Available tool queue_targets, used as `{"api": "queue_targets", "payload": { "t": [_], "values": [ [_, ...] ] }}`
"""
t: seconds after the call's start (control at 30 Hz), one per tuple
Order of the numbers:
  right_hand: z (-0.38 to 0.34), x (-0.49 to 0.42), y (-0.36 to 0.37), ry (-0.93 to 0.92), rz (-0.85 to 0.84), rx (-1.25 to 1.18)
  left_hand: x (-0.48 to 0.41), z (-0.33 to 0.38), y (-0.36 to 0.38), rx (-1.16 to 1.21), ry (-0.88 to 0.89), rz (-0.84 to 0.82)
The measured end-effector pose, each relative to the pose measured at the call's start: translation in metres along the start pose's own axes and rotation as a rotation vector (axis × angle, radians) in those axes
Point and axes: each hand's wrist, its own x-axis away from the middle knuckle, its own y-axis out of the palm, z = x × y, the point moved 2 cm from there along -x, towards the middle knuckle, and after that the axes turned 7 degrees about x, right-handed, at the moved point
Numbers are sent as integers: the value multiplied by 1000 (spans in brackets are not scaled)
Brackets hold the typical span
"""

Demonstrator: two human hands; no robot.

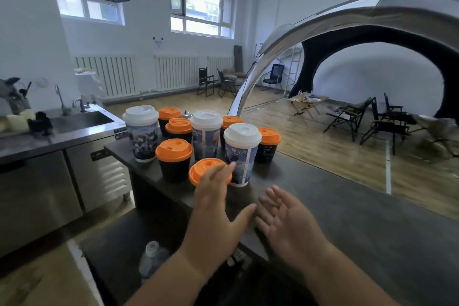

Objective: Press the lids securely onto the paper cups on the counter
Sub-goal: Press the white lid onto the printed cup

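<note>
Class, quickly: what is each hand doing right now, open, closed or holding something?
Left hand: open, fingers at the nearest orange lid.
Right hand: open, holding nothing.

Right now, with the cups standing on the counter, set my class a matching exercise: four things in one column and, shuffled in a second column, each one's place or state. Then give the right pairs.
Things
1. left hand
2. right hand
3. water bottle
4. tall cup at the far left

Place or state
A. on the lower surface below the counter
B. wears a white lid
C. palm showing, holding nothing
D. fingers reaching over the nearest orange lid

Pairs: 1-D, 2-C, 3-A, 4-B
</note>
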Motion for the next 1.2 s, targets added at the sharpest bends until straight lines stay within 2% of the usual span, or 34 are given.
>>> {"api": "queue_targets", "payload": {
  "t": [0.03,0.1,0.17,0.3,0.37,0.43,0.53,0.57,0.63,0.67,0.77,0.8,0.93,1.2],
  "values": [
    [-4,6,-10,-21,29,-35,3,12,12,134,10,-71],
    [-11,20,-32,-66,57,-102,7,34,41,437,-108,-258],
    [-19,38,-58,-130,90,-155,8,50,74,639,-212,-386],
    [-39,92,-114,-317,275,-96,8,85,135,721,-212,-568],
    [-54,130,-138,-481,409,-3,9,113,161,729,-177,-653],
    [-71,176,-156,-754,590,174,10,145,182,756,-151,-736],
    [-87,242,-187,-1140,1022,378,12,194,215,794,-108,-845],
    [-90,258,-199,-1183,1171,384,14,209,227,794,-97,-872],
    [-94,272,-232,-1108,1381,386,19,239,250,797,-91,-911],
    [-96,271,-248,-1009,1380,361,21,251,260,809,-90,-911],
    [-97,243,-289,-628,1196,314,23,273,283,855,-147,-882],
    [-95,233,-295,-555,1142,322,22,276,289,888,-187,-894],
    [-101,207,-267,-611,946,298,13,269,292,957,-262,-968],
    [-65,171,-200,-639,702,414,-8,193,241,853,-207,-728]
  ]
}}
